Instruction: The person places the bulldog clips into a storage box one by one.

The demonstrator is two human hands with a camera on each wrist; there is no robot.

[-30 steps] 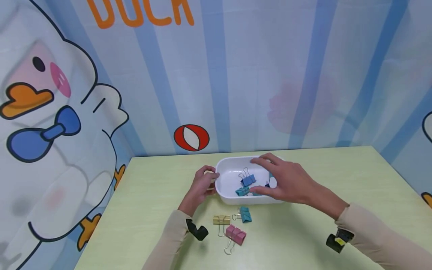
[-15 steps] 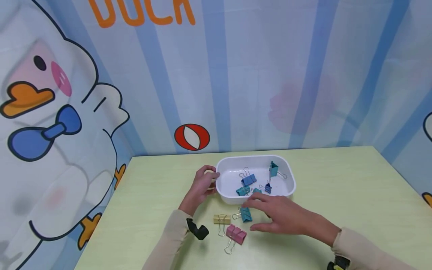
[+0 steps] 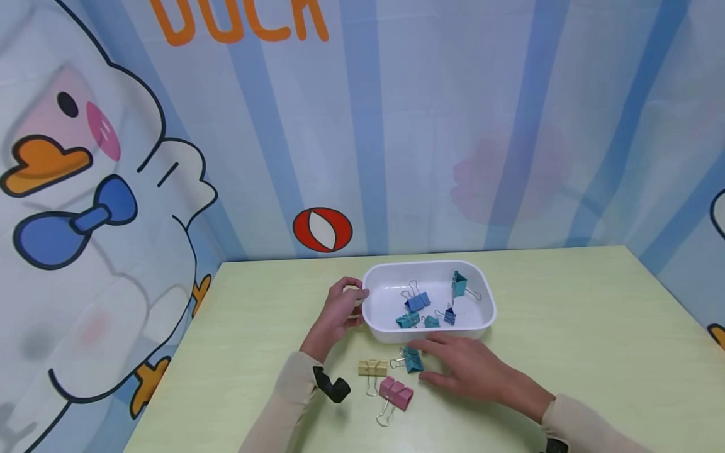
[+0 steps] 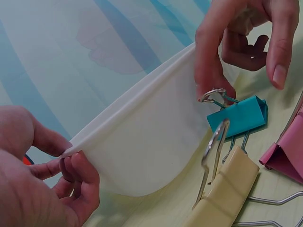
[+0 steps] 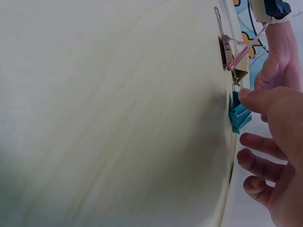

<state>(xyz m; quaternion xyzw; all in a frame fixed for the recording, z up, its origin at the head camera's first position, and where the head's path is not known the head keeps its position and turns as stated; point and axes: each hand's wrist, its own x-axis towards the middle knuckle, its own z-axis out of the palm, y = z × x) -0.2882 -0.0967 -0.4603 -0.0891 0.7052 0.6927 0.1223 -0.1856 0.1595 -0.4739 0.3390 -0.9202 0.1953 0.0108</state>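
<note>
My left hand pinches the left rim of a white plastic tub, thumb on top and fingers curled below, as the left wrist view shows. Just in front of the tub, my right hand reaches over a teal binder clip lying on the table. Its thumb and index finger stand apart on either side of that clip, and the other fingers are spread loosely. Beside it lie a yellow binder clip and a pink binder clip, both with wire handles toward me.
Inside the tub are several clips, among them a blue binder clip, a small dark blue clip and a teal clip standing on end. The pale wooden table ends at a printed cloth backdrop.
My right hand has left the inside of the tub and come down toward me to the teal clip on the table. My left hand stays on the rim.
</note>
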